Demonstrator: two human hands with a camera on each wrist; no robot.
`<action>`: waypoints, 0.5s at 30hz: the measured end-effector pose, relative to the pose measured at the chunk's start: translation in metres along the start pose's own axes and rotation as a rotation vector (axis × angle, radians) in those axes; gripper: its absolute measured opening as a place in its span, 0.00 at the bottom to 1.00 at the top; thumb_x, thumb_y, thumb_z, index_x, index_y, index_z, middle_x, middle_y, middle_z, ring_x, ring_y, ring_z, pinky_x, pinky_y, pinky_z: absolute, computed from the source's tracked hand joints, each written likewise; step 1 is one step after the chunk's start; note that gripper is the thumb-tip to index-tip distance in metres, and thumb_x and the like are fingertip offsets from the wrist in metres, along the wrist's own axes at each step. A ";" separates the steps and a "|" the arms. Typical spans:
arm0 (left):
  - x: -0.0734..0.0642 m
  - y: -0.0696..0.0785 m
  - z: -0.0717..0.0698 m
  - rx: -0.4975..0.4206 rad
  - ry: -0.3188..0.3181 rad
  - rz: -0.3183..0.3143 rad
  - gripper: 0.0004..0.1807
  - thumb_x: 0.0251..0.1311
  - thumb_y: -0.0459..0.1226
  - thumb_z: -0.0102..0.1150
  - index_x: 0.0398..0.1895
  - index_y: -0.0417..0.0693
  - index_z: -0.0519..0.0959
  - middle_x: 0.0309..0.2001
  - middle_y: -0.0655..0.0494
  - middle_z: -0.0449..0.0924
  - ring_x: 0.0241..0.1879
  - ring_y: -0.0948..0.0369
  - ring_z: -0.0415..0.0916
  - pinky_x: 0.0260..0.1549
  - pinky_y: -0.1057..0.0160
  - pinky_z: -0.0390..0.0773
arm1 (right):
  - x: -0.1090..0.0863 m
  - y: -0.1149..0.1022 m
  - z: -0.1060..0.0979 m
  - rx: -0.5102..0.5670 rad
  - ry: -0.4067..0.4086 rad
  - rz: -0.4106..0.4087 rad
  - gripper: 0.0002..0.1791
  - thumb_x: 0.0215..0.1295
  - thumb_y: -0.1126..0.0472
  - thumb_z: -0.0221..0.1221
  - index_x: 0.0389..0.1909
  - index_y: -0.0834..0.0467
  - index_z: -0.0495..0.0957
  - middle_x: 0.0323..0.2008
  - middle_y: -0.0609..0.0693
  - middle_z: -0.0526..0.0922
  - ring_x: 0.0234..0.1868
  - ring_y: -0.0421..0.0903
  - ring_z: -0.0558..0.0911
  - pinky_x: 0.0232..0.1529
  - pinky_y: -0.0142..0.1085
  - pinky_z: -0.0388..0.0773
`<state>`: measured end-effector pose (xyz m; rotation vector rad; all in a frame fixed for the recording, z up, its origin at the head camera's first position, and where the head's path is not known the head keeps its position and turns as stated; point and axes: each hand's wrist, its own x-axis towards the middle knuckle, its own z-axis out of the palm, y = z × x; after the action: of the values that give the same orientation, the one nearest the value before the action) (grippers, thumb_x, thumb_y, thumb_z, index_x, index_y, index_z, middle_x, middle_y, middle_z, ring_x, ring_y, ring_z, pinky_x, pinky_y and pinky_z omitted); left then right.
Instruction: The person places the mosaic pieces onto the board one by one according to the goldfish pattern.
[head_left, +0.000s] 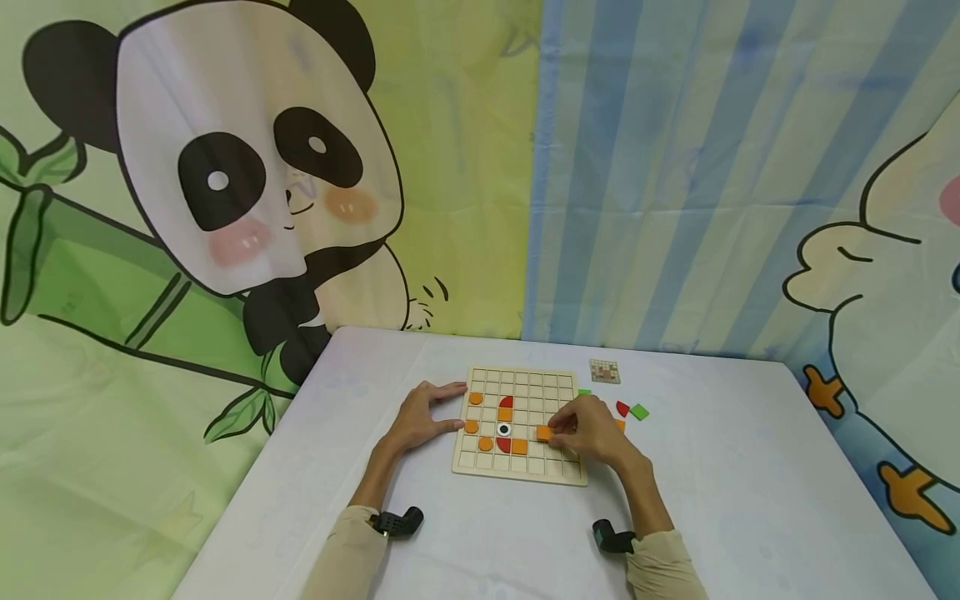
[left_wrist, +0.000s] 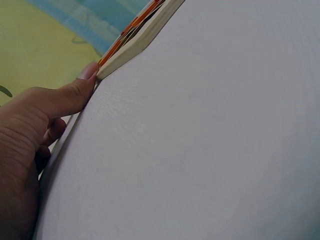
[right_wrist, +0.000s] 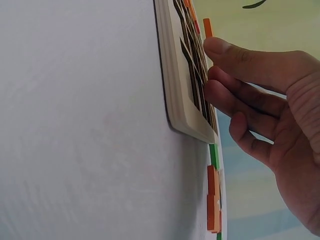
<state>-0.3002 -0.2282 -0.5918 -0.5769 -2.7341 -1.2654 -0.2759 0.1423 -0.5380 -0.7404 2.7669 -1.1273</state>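
Observation:
A wooden grid board (head_left: 558, 471) lies on the white table (head_left: 750, 492). It carries orange circles, orange squares, two red half-rounds and a black-and-white eye piece (head_left: 504, 429). My left hand (head_left: 453, 407) rests with straight fingers against the board's left edge. In the left wrist view its thumb (left_wrist: 82, 85) touches the board's corner (left_wrist: 135, 45). My right hand (head_left: 557, 430) pinches an orange square tile (head_left: 543, 432) over the board's right half. In the right wrist view the tile (right_wrist: 207, 27) stands just past my fingertips (right_wrist: 215, 47), close above the board (right_wrist: 175, 75).
Loose pieces lie right of the board: a red quarter-round (head_left: 622, 408), a green square (head_left: 639, 411) and a green sliver (head_left: 584, 392). A small pattern card (head_left: 604, 371) sits behind them. Cartoon-printed cloth hangs behind the table.

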 end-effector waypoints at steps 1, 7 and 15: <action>0.000 0.000 0.000 0.002 0.002 -0.001 0.38 0.55 0.44 0.86 0.71 0.58 0.84 0.74 0.61 0.82 0.72 0.49 0.78 0.75 0.40 0.67 | 0.001 0.000 0.001 0.002 0.001 -0.005 0.11 0.56 0.64 0.82 0.40 0.59 0.94 0.31 0.43 0.90 0.30 0.38 0.82 0.36 0.31 0.82; -0.001 -0.001 0.001 0.020 0.007 -0.012 0.38 0.55 0.46 0.85 0.72 0.60 0.83 0.73 0.64 0.82 0.62 0.53 0.78 0.66 0.43 0.72 | 0.004 -0.005 0.002 0.023 -0.002 -0.046 0.10 0.56 0.66 0.81 0.39 0.61 0.94 0.30 0.45 0.91 0.30 0.38 0.83 0.36 0.32 0.83; -0.001 -0.001 0.001 0.028 0.011 -0.006 0.38 0.55 0.46 0.85 0.72 0.60 0.83 0.73 0.64 0.82 0.61 0.54 0.78 0.65 0.44 0.73 | 0.008 -0.007 0.007 0.032 -0.013 -0.037 0.10 0.57 0.66 0.81 0.40 0.61 0.94 0.30 0.45 0.90 0.30 0.39 0.83 0.35 0.31 0.82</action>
<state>-0.2999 -0.2277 -0.5933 -0.5585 -2.7421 -1.2261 -0.2786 0.1300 -0.5378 -0.7957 2.7287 -1.1669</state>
